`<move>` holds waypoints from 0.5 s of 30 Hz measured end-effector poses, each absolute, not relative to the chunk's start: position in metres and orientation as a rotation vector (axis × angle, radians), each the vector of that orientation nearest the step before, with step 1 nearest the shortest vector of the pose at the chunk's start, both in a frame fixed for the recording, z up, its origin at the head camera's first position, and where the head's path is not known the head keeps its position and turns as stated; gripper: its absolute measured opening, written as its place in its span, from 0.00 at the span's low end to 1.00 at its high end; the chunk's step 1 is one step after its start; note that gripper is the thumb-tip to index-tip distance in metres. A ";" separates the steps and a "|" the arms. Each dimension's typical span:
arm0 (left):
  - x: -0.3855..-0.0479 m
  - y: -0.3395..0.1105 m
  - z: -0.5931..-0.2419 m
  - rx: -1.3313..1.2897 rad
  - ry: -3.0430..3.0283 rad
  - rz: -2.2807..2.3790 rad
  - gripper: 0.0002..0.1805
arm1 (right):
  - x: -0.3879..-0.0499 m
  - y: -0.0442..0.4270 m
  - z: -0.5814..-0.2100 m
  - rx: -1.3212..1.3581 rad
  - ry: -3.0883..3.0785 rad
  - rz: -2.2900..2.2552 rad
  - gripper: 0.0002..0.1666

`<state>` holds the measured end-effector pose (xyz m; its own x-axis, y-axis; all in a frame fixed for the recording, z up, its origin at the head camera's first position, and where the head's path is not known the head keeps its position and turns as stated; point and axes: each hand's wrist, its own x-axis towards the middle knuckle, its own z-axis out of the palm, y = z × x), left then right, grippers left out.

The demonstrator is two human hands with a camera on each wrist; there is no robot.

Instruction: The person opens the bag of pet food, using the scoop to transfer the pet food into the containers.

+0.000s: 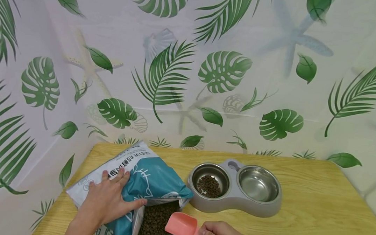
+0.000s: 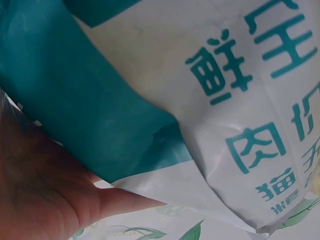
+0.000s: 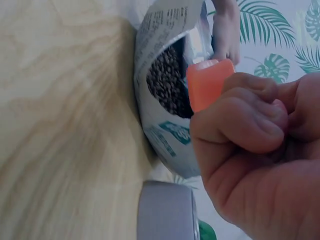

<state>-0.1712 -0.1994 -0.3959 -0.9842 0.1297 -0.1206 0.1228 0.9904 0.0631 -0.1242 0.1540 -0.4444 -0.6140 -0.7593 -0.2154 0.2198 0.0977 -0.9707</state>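
A teal and white bag of cat food (image 1: 154,175) lies at the left of the table, its mouth facing toward me with brown kibble (image 1: 158,218) inside. My left hand (image 1: 109,198) rests on top of the bag, fingers spread, the thumb along the edge of the opening. In the left wrist view, the bag's printed side (image 2: 200,100) fills most of the picture. With curled fingers my right hand (image 1: 224,234) grips the handle of a coral-pink scoop (image 1: 183,225) beside the bag's mouth. The scoop's bowl looks bare inside in the head view.
Behind and right of the scoop stands a grey double feeder (image 1: 234,200) with two steel bowls. Its left bowl (image 1: 196,174) holds a small heap of kibble (image 1: 209,186); the right bowl (image 1: 257,183) shows bare metal. A leaf-patterned cloth (image 1: 225,133) hangs behind the wooden table (image 1: 326,204).
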 end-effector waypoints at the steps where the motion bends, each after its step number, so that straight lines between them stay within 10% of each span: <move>1: -0.172 -0.200 -0.395 0.195 3.013 0.080 0.63 | -0.124 0.151 -0.446 -0.533 1.607 -1.625 0.32; 15: -0.173 -0.199 -0.393 0.180 2.987 0.106 0.64 | -0.151 0.127 -0.555 -0.395 1.703 -1.565 0.22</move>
<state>-0.1725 -0.1994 -0.3926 -0.9819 0.1248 -0.1425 0.1144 0.9903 0.0790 -0.1506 0.1275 -0.5551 -0.6517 -0.6842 -0.3274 0.2686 0.1955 -0.9432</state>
